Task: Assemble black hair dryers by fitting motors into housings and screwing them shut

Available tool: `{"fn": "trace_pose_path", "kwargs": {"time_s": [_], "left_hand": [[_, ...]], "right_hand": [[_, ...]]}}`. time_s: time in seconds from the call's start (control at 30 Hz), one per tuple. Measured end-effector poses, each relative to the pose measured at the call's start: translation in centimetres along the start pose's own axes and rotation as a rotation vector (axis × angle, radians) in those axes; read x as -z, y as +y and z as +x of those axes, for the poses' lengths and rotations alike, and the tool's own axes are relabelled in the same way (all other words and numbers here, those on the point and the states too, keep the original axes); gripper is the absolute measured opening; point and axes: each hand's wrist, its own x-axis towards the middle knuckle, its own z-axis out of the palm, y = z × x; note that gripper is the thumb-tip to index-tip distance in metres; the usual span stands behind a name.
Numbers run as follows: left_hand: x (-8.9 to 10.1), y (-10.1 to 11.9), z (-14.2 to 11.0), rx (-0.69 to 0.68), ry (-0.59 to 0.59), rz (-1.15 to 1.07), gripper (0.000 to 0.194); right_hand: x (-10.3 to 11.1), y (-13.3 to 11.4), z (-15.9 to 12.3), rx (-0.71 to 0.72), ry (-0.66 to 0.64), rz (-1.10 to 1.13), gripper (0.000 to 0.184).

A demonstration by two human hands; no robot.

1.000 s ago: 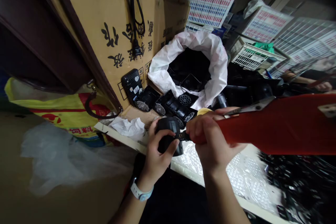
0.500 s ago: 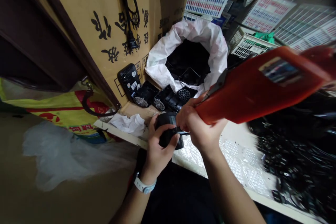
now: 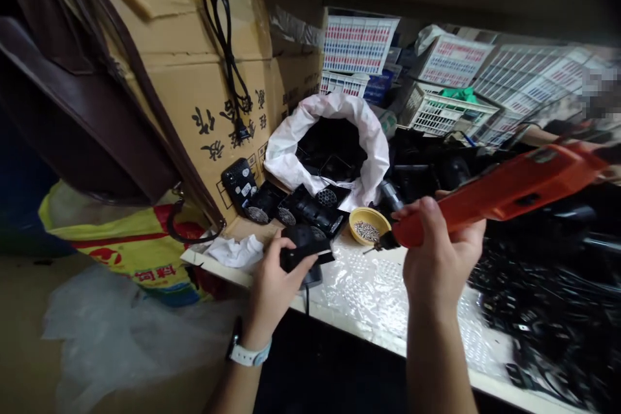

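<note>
My left hand [image 3: 272,281] is wrapped round a black plastic housing [image 3: 299,247] at the front edge of the bench; a black cable hangs below it. My right hand [image 3: 439,265] grips an orange-red electric screwdriver [image 3: 514,191], held sideways with its bit pointing left. That bit is just in front of a small yellow bowl [image 3: 387,225] of silvery screws [image 3: 367,231]. I cannot tell whether a screw sits on the tip. Behind my left hand lie more black housings [image 3: 303,207] with round honeycomb grilles, beside a black phone [image 3: 239,184] leaning on cardboard.
A white sack [image 3: 281,158] with black parts inside stands at the back. Bubble wrap [image 3: 369,291] covers the bench front, and a heap of black parts [image 3: 548,297] fills the right. White crates [image 3: 424,110] are behind. A crumpled tissue [image 3: 237,251] lies left. Another person is partly visible far right.
The screwdriver has swung away from the housing to the right, over near the bowl of screws. My left hand still holds the housing, now turned. The view has tilted upward.
</note>
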Motion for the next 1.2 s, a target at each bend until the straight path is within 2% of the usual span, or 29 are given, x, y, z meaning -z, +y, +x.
{"fn": "trace_pose_path", "kwargs": {"time_s": [0.1, 0.13, 0.17, 0.2, 0.3, 0.33, 0.37, 0.4, 0.5, 0.57, 0.63, 0.73, 0.8, 0.87, 0.97, 1.03, 1.07, 1.17, 1.2], "left_hand": [[0.1, -1.7, -0.2, 0.02, 0.081, -0.077, 0.033], [0.1, -2.3, -0.2, 0.022, 0.128, -0.097, 0.036], [0.1, -2.7, -0.2, 0.019, 0.17, -0.117, 0.039], [0.0, -3.1, -0.3, 0.015, 0.205, -0.138, 0.042], [-0.2, -3.4, -0.2, 0.0, 0.23, -0.208, 0.044], [-0.4, -3.4, -0.2, -0.003, 0.225, -0.225, 0.044], [-0.5, -3.3, -0.2, -0.003, 0.217, -0.237, 0.043], [-0.6, -3.3, -0.1, -0.004, 0.208, -0.245, 0.041], [-0.3, -2.8, 0.1, -0.021, 0.175, -0.259, 0.043], [0.5, -2.2, 0.2, -0.092, 0.133, -0.252, 0.05], [1.5, -1.2, 0.3, -0.242, 0.016, -0.143, 0.05], [2.8, 0.3, 0.7, -0.449, -0.212, 0.119, 0.038], [3.1, 0.8, 1.0, -0.462, -0.291, 0.188, 0.027], [3.1, 0.7, 1.3, -0.399, -0.316, 0.199, 0.016], [3.1, 0.1, 1.8, -0.31, -0.314, 0.181, 0.017], [3.2, -0.1, 2.1, -0.298, -0.322, 0.18, 0.022], [3.3, -0.1, 2.1, -0.294, -0.336, 0.185, 0.023], [3.7, 0.4, 2.2, -0.252, -0.38, 0.191, 0.02], [3.8, 0.6, 2.2, -0.235, -0.386, 0.184, 0.019]], "right_hand": [[3.8, 0.8, -0.4, 0.25, 0.184, -0.451, 0.063], [4.6, 1.3, -0.9, 0.346, 0.19, -0.528, 0.075], [5.0, 1.9, -1.5, 0.404, 0.111, -0.549, 0.086], [5.0, 2.6, -2.2, 0.412, -0.062, -0.529, 0.096], [3.4, 4.7, -4.0, 0.266, -0.8, -0.438, 0.124], [2.5, 5.3, -4.4, 0.232, -0.974, -0.422, 0.132], [1.7, 5.8, -4.8, 0.22, -1.085, -0.407, 0.137], [1.0, 6.3, -5.0, 0.227, -1.141, -0.389, 0.138], [-0.1, 6.9, -4.9, 0.248, -1.157, -0.35, 0.13], [-0.2, 6.7, -4.5, 0.258, -1.155, -0.371, 0.126], [-0.2, 6.3, -4.2, 0.268, -1.201, -0.416, 0.126], [-0.5, 5.8, -4.1, 0.254, -1.309, -0.478, 0.128], [-0.9, 5.7, -4.3, 0.227, -1.358, -0.512, 0.128], [-1.3, 5.9, -4.5, 0.189, -1.387, -0.539, 0.131], [-1.4, 6.2, -4.2, 0.159, -1.417, -0.52, 0.131], [-1.2, 6.3, -3.3, 0.185, -1.391, -0.491, 0.111], [-1.0, 6.4, -2.5, 0.196, -1.339, -0.529, 0.094], [-0.5, 7.1, 0.4, 0.135, -1.099, -0.859, 0.033], [-0.3, 7.6, 1.4, 0.085, -1.04, -0.979, 0.023]]}}
